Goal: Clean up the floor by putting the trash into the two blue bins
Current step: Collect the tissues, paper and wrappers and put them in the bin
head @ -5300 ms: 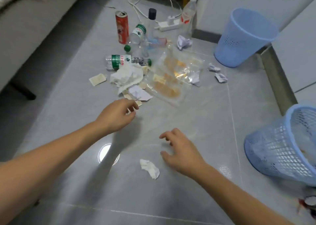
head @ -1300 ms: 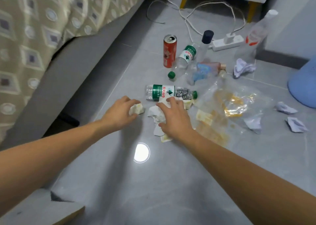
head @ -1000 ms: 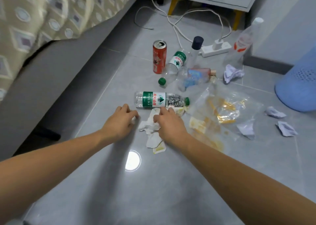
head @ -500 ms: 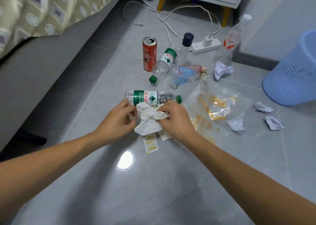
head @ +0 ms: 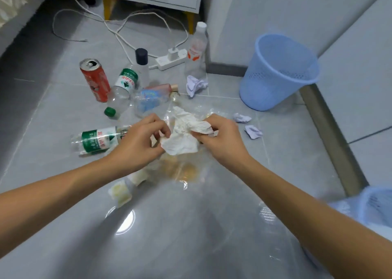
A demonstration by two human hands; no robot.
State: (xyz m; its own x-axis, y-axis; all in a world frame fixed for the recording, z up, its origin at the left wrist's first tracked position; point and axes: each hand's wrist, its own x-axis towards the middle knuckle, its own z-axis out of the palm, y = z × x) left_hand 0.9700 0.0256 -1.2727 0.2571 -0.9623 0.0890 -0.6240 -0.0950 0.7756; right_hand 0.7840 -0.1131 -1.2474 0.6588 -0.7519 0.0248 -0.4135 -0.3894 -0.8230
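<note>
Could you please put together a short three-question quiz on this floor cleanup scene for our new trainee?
1. True or false: the red can is lying on its side.
2. What do the left hand and right hand hold together?
A. crumpled tissue
B. green cap
C. power strip
3. Fill in: the upright blue bin stands to the ____ of the hands.

Key: 1 false; 2 A; 3 right.

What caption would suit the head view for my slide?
Both hands, left and right, lift a crumpled tissue above littered bottles, with a blue bin nearby.
</note>
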